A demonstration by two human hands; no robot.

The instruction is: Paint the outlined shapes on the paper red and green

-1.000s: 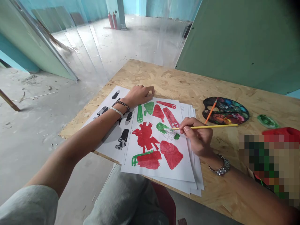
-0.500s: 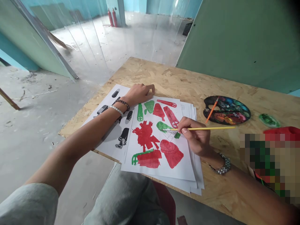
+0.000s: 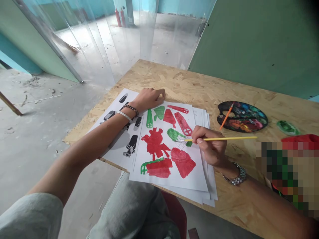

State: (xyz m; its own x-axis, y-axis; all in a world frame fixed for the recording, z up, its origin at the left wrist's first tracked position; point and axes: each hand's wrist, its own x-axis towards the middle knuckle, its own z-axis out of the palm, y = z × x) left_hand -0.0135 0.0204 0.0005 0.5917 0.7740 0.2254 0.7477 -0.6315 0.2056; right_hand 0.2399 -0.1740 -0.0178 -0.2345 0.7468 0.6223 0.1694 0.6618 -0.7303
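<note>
While the right hand (image 3: 211,149) works over the painted sheet (image 3: 194,181), its thumb and first fingers (image 3: 198,136) pinch a thin yellow brush (image 3: 229,138) just behind the ferrule, and the other fingers curl beneath. The bristles touch a green shape (image 3: 174,134) near the middle of the sheet. That green now reaches further along the pencilled outline than it did a second ago, and the hand has shifted slightly with it. Part of the outline beside the bristles looks unpainted, though the brush makes this hard to judge.

Red and green shapes fill most of the sheet around it. To the left of the sheet, a page of black silhouettes (image 3: 117,132) lies under the left forearm. The left hand (image 3: 149,99) rests at the sheet's top edge, its fingers (image 3: 161,94) loosely curled and holding nothing.

To the right of the sheet, on the worktop (image 3: 199,86), lies a paint palette (image 3: 259,114) with an orange brush (image 3: 226,116) across it. Beyond that are a green object (image 3: 287,127) and a red one (image 3: 301,137), the latter partly hidden by a pixelated patch.
</note>
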